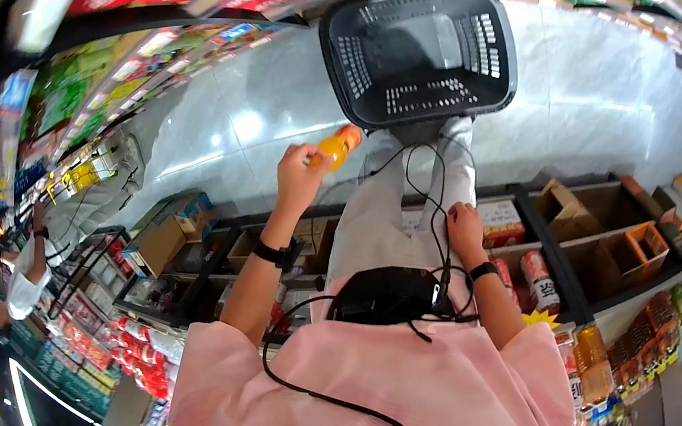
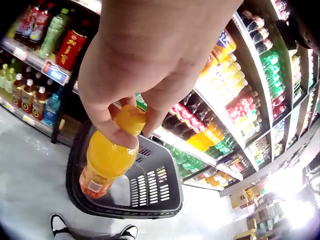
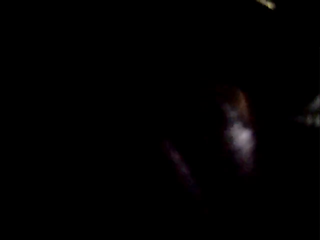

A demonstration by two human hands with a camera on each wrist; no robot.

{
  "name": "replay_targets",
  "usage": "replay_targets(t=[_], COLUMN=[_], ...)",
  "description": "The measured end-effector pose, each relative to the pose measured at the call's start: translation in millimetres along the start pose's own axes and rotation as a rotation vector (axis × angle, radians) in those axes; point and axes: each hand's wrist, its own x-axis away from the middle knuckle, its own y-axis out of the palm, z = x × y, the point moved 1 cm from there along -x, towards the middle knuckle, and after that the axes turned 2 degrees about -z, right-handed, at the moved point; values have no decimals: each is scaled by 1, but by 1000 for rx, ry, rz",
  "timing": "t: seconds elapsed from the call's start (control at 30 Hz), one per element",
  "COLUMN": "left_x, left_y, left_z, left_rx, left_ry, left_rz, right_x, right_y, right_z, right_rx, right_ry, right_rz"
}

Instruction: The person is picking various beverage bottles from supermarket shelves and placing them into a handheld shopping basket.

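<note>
My left hand (image 1: 301, 166) grips a bottle of orange drink (image 1: 335, 149) by its neck, thumb and fingers curled round just below the cap. In the left wrist view the bottle (image 2: 110, 155) hangs tilted, its orange-labelled base overlapping the near side of a black shopping basket (image 2: 175, 192). From the head view the basket (image 1: 507, 53) stands on the floor just ahead of my feet, and the bottle is beside its near left corner. My right hand (image 1: 465, 229) hangs by my thigh, fingers loosely curled, close to a black cable (image 1: 439, 201). The right wrist view is almost wholly dark.
Drink shelves (image 2: 240, 135) full of bottles line the aisle beyond the basket. Low shelving with cardboard boxes (image 1: 563, 211) runs behind my legs. Another person (image 1: 30, 283) is at the left. Black cables hang from a pouch (image 1: 390, 297) at my waist.
</note>
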Motion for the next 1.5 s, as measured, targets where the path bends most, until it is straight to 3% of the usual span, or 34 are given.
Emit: replay_targets(t=[0.07,0.13,0.3,0.37,0.43,0.5,0.57,0.6,0.7,0.8,0.9,1.1,1.17,1.27,1.3,1.4,1.5], left_x=[-35,-67,-179,-248,-304,-375,-409,-427,-473,-494,-499,-517,-510,-449,-420,-311,-209], left_y=[27,61,132,152,175,194,218,225,242,249,247,238,244,255,256,248,206], left_z=[8,13,7,-18,-28,-73,-87,-96,-123,-142,-154,-166,-160,-127,-116,-75,-34], left_rx=[13,-388,-569,-717,-745,-688,-864,-946,-1037,-1173,-956,-903,-846,-991,-1067,-975,-862], left_ry=[-41,484,464,606,317,279,245,328,232,258,181,280,292,197,255,342,425], left_rz=[-72,-2,-117,-104,-180,-279,-184,-197,-155,-43,71,9,-26,-100,-197,-137,-83], right_x=[-6,-4,-14,-20,-32,-43,-55,-62,-78,-82,-82,-85,-81,-74,-70,-61,-55], right_y=[1,-6,-21,-27,-38,-37,-37,-39,-49,-54,-52,-51,-45,-40,-38,-37,-42], right_z=[2,7,32,41,46,55,65,67,77,80,87,80,82,76,75,67,45], right_rx=[-7,-14,-166,-235,-224,-249,-213,-186,-177,-170,-171,-146,-155,-114,-121,-131,-162], right_ry=[53,96,221,293,340,329,415,415,508,539,502,529,486,446,440,534,447], right_rz=[-57,-101,-170,-139,-178,-147,-246,-233,-300,-330,-301,-328,-256,-199,-193,-185,-65])
